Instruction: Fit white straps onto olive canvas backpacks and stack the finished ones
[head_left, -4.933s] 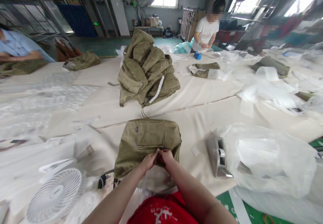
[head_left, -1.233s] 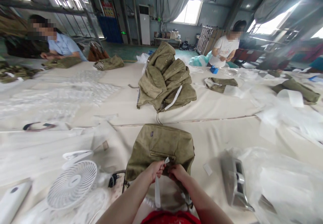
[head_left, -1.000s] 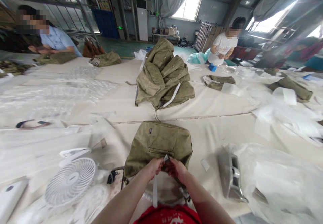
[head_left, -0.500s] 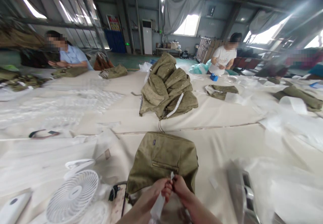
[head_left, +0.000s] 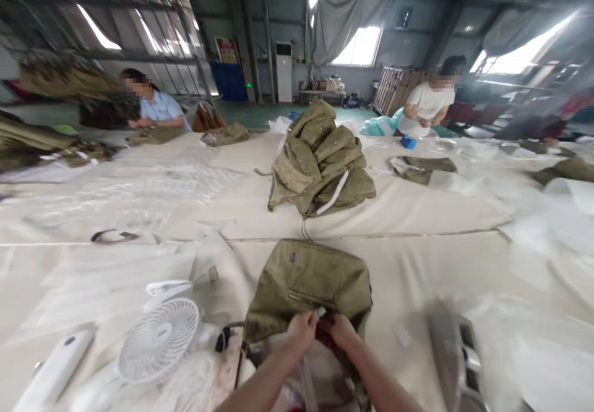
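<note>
An olive canvas bag (head_left: 320,273) with a small dark label and a zipped pocket lies in front of me. At its near edge my left hand (head_left: 301,331) is closed in a pinch on a thin white strip (head_left: 307,381), which hangs down below the hand; a pale tip shows above the fingers. Close beside it my right hand (head_left: 341,333) is curled against the bag just under the zip. Its fingertips are hidden, and I cannot make out what they grip.
A pile of olive bags (head_left: 320,158) stands beyond, across a table seam. To the left are a white fan (head_left: 160,338), a white oblong device (head_left: 65,365) and plastic sheets (head_left: 125,276). At right is a grey tape dispenser-like object (head_left: 457,356). Two people (head_left: 160,109) work across the table.
The view has swung slightly left, so everything sits further right. My left hand has turned and its fingers now point up toward the pale tip; the white strip below it shows narrower.
</note>
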{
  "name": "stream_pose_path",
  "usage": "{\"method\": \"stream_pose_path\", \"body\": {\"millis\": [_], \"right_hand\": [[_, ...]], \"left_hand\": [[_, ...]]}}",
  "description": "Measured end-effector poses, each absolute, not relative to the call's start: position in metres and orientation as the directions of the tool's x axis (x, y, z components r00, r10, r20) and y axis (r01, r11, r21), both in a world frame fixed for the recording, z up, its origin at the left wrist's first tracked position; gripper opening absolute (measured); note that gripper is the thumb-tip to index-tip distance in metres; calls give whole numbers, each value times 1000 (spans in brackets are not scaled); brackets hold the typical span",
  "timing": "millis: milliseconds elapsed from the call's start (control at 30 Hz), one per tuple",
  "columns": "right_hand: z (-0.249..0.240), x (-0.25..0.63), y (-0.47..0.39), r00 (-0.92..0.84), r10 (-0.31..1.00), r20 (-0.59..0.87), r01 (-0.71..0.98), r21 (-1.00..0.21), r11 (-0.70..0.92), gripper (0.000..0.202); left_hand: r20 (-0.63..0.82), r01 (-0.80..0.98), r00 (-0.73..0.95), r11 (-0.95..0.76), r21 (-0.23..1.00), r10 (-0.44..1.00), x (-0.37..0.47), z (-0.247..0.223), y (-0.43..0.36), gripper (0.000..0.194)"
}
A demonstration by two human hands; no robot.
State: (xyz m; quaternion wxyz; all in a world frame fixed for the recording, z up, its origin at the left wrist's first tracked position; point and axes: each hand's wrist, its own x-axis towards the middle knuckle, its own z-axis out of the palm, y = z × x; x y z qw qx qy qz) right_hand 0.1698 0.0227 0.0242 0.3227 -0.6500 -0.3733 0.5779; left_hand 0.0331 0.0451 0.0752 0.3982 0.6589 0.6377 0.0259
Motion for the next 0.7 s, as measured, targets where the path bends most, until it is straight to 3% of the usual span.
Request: {"method": "stream_pose_path", "body": {"millis": [67, 133, 200, 300, 533, 700], "right_hand": [[25, 177, 22, 84, 802, -592, 95, -796, -598, 34], [29, 180, 26, 90, 722, -686, 14, -724, -690, 39], [38, 179, 30, 58, 680, -731, -46, -682, -730, 48], [54, 174, 33, 26, 659, -752, -32, -659, -751, 56], [52, 169, 30, 99, 764, -638, 134, -752, -646, 30], [33, 172, 20, 81, 777, -624, 39, -777, -628, 24]], "left_hand": [[-447, 840, 243, 44, 541, 861, 36, 68, 48, 40], [-367, 874, 341, -148, 463, 866, 37, 63, 47, 39], [-326, 883, 422, -302, 360, 846, 35, 62, 45, 37], [-342, 881, 468, -402, 249, 815, 33, 64, 41, 35], [-337, 871, 491, -450, 195, 803, 36, 59, 32, 43], [-354, 894, 440, -367, 256, 825, 30, 56, 34, 35]]}}
